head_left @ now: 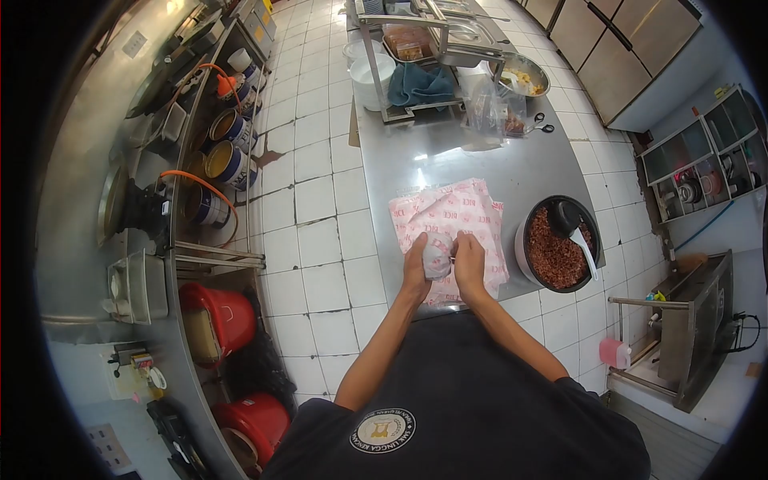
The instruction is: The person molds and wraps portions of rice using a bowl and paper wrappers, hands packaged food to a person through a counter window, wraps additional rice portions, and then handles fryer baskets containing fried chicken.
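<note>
White tiles [305,265] surround a steel worktop [416,156] in the head view. Near centre, the left hand [415,268] is clamped round a paper bundle [437,258] above printed sheets [460,210]; the right hand [470,262] curls at its right edge, though whether it grips cannot be told. Right of centre sits a pot [522,248] of brown rice [552,254] with a scoop [586,253].

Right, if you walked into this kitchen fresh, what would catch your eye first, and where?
Probably the pot of reddish grain, right of the hands on the steel table, with a white-handled scoop. Next come the pink-printed paper sheets at its near edge, under the bundle between left hand and right hand. Two red tubs stand out lower left.
</note>
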Available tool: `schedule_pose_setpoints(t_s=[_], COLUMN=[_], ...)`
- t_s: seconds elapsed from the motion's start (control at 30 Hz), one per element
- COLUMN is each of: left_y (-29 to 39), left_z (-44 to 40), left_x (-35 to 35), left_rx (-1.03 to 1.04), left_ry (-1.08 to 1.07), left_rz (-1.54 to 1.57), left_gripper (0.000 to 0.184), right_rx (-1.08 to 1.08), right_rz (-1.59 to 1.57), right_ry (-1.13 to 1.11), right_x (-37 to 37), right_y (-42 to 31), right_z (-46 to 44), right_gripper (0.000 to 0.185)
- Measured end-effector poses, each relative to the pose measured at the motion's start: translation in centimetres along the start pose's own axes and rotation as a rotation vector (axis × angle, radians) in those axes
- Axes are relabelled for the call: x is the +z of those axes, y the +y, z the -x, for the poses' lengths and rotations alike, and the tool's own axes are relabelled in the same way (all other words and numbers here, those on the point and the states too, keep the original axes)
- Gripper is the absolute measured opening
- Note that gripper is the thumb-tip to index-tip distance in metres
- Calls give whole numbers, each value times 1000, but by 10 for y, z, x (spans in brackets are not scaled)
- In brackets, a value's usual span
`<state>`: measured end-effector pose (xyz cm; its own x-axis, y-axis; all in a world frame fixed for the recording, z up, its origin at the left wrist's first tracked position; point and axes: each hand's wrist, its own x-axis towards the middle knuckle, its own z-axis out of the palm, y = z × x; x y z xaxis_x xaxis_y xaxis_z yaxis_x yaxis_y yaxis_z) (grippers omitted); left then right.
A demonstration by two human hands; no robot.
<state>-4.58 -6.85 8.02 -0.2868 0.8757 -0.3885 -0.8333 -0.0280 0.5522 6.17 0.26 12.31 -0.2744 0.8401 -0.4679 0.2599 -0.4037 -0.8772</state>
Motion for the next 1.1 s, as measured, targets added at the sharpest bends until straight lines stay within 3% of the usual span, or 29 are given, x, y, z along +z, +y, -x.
schedule_pose_setpoints(t_s=[0.2,0.3,0.4,0.5,0.63,0.7,0.77,0.83,0.93,0.97,1.03,1.1], left_y=[9,18,30,29,79,98,92,90,83,77,73,87], left_z=[2,-3,-33,-93,-191,-233,-283,-289,-283,-274,-264,-278], left_x=[23,17,12,7,8,9,-27,-18,-14,-17,-25,-30], left_rx=[100,112,149,366,457,430,484,543,1063,1033,984,1014], left_ry=[141,302,452,546,660,788,836,821,723,611,385,307], left_rz=[-313,-364,-404,-744,-1096,-1122,-1335,-1476,-1544,-1651,-1844,-1779], left_gripper=[37,42,47,55,60,58,48,47,44,42,41,41], right_rx=[232,362,258,-274,-332,-334,-321,-294,-290,-322,-182,-183], right_rz=[-730,-741,-731,14,256,334,335,303,303,380,732,1138], right_ry=[-260,-488,-522,-217,-135,-49,29,132,364,473,638,615], right_x=[14,-5,-5,-1,-48,-73,-94,-117,-160,-182,-213,-249], right_y=[5,9,0,4,-53,-65,-67,-70,-67,-63,-74,-48], right_z=[-10,-16,-10,-15,3,7,10,13,14,13,14,4], right_gripper=[41,46,55,52,41,35,31,28,22,20,20,25])
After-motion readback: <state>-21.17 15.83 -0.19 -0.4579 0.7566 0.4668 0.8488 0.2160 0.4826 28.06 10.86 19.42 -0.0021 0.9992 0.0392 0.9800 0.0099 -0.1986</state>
